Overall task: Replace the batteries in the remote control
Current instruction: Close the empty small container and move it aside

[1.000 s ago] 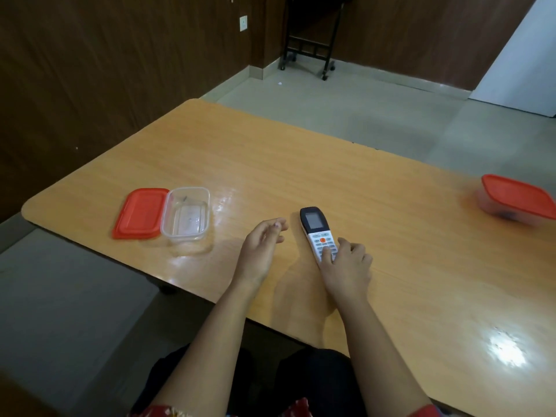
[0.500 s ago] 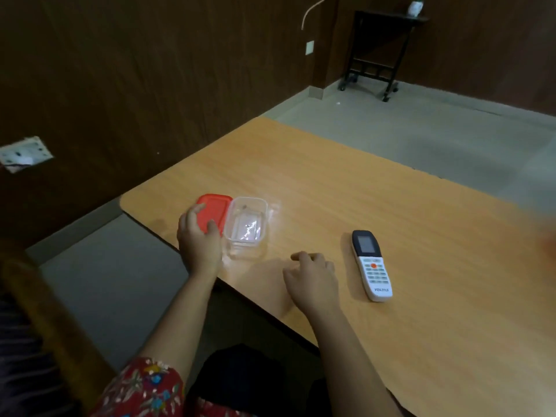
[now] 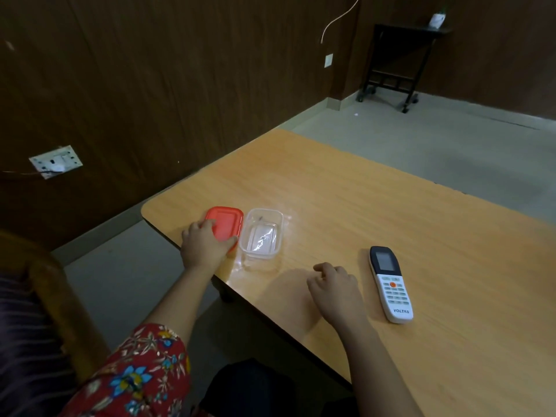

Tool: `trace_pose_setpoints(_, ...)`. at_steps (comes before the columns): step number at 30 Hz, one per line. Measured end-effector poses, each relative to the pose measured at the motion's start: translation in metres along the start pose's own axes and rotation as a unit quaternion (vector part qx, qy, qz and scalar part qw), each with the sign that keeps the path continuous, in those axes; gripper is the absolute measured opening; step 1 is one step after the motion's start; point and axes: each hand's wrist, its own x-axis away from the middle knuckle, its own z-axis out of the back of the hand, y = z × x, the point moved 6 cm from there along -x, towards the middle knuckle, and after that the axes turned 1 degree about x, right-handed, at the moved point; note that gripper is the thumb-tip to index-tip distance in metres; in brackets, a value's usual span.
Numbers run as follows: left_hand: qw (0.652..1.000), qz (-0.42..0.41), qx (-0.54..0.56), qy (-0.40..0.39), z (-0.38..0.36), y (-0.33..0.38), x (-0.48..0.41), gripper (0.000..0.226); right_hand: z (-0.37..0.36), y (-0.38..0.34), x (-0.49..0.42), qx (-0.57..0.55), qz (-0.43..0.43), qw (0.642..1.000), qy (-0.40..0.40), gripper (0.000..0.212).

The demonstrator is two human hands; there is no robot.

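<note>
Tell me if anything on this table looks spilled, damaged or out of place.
Nothing stands out. The remote control lies flat, face up and intact; the clear container sits upright, its red lid beside it under the left hand.

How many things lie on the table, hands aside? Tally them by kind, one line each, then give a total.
red lid: 1
clear container: 1
remote control: 1
Total: 3

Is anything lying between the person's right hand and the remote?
Nothing visible. The right hand lies just left of the white and black remote control on the orange wooden table, with only bare tabletop between them. The clear plastic container and red plastic lid lie off to the other side.
</note>
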Motion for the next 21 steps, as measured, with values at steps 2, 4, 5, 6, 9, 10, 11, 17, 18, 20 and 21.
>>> trace_pose_setpoints(2,0.994,0.071,0.084,-0.012,0.006,-0.004,-0.002,0.082,0.000,0.000,0.000,-0.007,0.005,1.000,0.008,0.040)
trace_pose_setpoints(4,0.970,0.128,0.207,0.000,0.015,-0.007,-0.001,0.081,0.001,0.000,0.000,-0.014,0.010,1.000,0.016,0.039)
trace_pose_setpoints(5,0.960,0.130,0.247,0.020,0.021,-0.006,0.000,0.077,0.001,-0.001,0.000,-0.016,0.012,1.000,0.019,0.039)
trace_pose_setpoints(6,0.958,0.112,0.260,0.051,0.028,-0.003,0.002,0.070,0.001,-0.002,-0.001,-0.020,0.014,0.999,0.023,0.039)
trace_pose_setpoints(9,0.972,-0.015,0.189,0.141,0.044,0.023,0.016,0.053,0.000,-0.005,-0.003,-0.027,0.023,0.999,0.038,0.038)
trace_pose_setpoints(10,0.975,-0.063,0.151,0.147,0.043,0.035,0.022,0.053,0.000,-0.006,-0.004,-0.027,0.027,0.998,0.043,0.037)
trace_pose_setpoints(11,0.977,-0.113,0.108,0.143,0.041,0.048,0.027,0.055,-0.001,-0.008,-0.004,-0.025,0.029,0.998,0.049,0.036)
trace_pose_setpoints(17,0.950,-0.264,-0.145,0.082,-0.011,0.093,0.057,0.051,-0.001,-0.014,-0.009,-0.115,0.031,0.989,0.090,0.031)
trace_pose_setpoints(18,0.952,-0.258,-0.143,0.078,-0.016,0.093,0.059,0.046,-0.001,-0.013,-0.010,-0.135,0.028,0.986,0.091,0.030)
trace_pose_setpoints(20,0.959,-0.244,-0.128,0.067,-0.019,0.092,0.060,0.048,0.001,-0.011,-0.011,-0.149,0.026,0.984,0.096,0.030)
trace_pose_setpoints(21,0.962,-0.234,-0.125,0.056,-0.019,0.092,0.059,0.053,0.001,-0.009,-0.012,-0.149,0.026,0.983,0.100,0.030)
